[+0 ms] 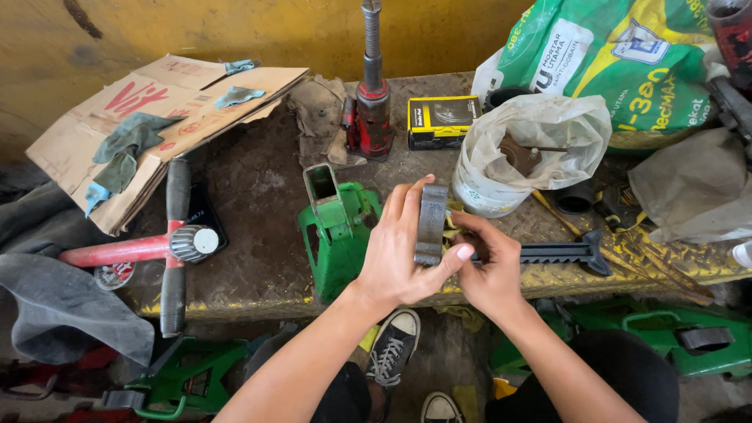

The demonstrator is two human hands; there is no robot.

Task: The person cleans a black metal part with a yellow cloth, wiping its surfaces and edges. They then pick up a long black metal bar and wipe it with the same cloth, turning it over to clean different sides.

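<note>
Grey metal block point(431, 224) stands upright between my hands, left hand point(399, 254) fingers clamped on it, right hand point(487, 266) fingers pinching its lower edge.

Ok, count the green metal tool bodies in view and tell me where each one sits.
3. One green body lies on the bench beside the left hand; a second sits below the bench at lower left; a third below at right. More may be hidden under the bench.

I see a repair workshop. A grimy bench point(258, 196) holds a bottle jack point(373, 110), green jack parts point(337, 231) and rags point(125, 149).
</note>
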